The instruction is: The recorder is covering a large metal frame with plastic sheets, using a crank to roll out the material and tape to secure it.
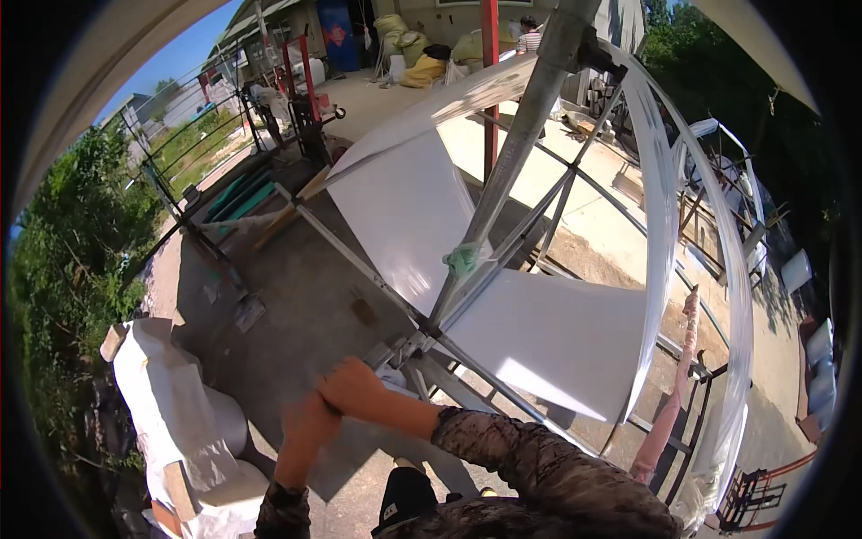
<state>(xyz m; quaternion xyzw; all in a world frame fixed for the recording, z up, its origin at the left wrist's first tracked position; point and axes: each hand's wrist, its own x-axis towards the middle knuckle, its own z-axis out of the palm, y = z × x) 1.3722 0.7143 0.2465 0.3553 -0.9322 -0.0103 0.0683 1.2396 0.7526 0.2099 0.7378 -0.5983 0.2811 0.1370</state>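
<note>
My right hand [352, 388] is closed like a fist, and what it holds, if anything, is hidden. Close against it is my left hand [308, 420], smeared by motion, so its fingers cannot be made out. Just beyond my hands is a metal joint [415, 344] where several bars of a frame meet. A thick grey metal pole [514, 148] slants up from there to the far right, with green plastic [462, 259] wrapped near its lower end. White sheets [409, 211] lie behind the pole. Clear plastic film [660, 171] hangs along the frame's right side.
White cloth [166, 395] drapes over a bulky pile at the left. A pink-wrapped bar [673, 386] stands to the right. Far off are a red post [490, 90], stuffed sacks [422, 67] and a person in a striped top [529, 40]. Bushes [76, 225] line the left.
</note>
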